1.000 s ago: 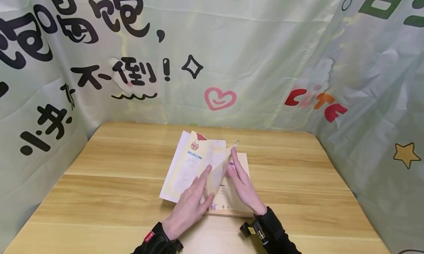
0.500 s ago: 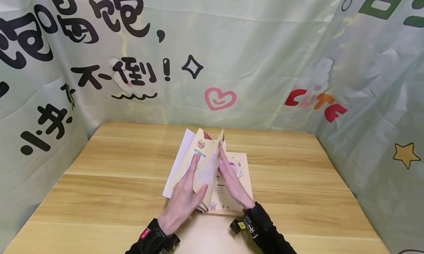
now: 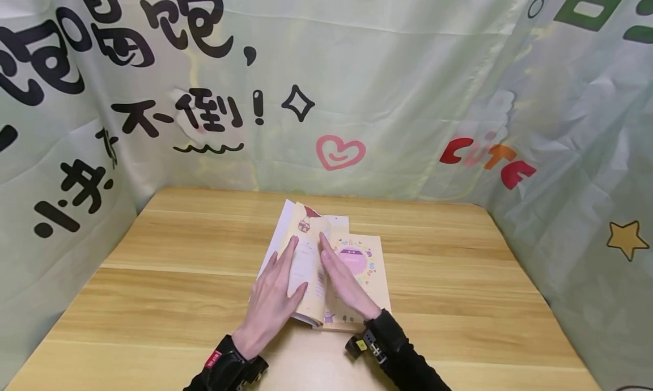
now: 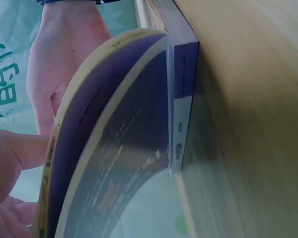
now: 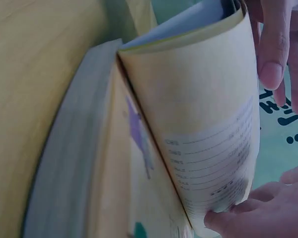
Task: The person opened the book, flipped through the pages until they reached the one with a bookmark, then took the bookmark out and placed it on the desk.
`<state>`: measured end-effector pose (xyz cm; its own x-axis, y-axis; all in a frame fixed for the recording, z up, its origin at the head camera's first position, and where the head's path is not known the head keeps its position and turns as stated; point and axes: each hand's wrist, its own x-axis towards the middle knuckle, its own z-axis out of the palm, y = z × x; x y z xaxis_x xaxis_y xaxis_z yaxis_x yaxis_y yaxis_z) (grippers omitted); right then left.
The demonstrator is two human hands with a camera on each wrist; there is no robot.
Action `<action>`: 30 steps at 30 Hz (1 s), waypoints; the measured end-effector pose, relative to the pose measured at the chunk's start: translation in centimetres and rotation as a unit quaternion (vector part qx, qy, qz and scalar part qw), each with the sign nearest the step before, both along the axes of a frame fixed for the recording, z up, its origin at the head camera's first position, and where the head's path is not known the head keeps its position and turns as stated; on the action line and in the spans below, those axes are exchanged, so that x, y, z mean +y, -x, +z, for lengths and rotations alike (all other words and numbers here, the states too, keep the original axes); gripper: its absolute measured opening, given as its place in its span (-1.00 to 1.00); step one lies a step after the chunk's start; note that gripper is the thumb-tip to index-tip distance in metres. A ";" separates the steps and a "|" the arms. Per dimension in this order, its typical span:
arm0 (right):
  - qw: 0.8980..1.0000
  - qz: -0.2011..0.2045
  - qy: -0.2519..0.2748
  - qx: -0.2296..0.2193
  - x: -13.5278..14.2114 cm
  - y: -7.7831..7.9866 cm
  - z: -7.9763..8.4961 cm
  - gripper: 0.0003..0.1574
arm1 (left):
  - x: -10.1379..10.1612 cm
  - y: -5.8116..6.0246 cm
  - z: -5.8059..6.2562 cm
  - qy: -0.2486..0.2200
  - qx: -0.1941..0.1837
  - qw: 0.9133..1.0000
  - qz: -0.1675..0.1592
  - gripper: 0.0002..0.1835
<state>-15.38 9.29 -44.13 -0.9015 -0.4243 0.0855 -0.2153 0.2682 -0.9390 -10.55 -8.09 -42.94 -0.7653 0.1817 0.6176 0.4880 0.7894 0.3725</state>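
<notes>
An open book (image 3: 357, 260) lies on the table. Its right side shows a cream page with a pink-purple round picture and small coloured drawings. A turned cream page (image 3: 306, 266) with printed lines bows upward on the left, over a pale lilac sheet or cover (image 3: 279, 232). My left hand (image 3: 267, 300) rests on that left side, fingers extended and thumb apart. Fairly straight fingers of my right hand (image 3: 349, 280) touch the bowed page near the fold. In the left wrist view the purple-and-white spine (image 4: 184, 109) shows below the arched cover. The right wrist view shows the page's ruled lines (image 5: 213, 158).
The wooden table (image 3: 459, 277) extends around the book on all sides. Behind it hangs a pale green cloth (image 3: 398, 85) with black lettering, a pink heart and the word CUTE. A dark cable (image 3: 635, 387) shows at the lower right corner.
The raised page has swung over from the right to the left side, uncovering more of the right page. Both hands have shifted left, the right one following the page.
</notes>
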 end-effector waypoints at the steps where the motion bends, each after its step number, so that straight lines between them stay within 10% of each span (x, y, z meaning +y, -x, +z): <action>1: 1.000 0.000 -0.007 0.001 0.0 0.0 -0.1 -0.27 | 0.0 0.0 0.0 0.007 -0.003 1.000 0.003 0.10; 30: 0.980 0.052 -0.190 0.025 1.3 -1.2 -1.6 -0.14 | -0.3 -0.1 -1.9 0.051 -0.200 0.978 -0.023 -0.27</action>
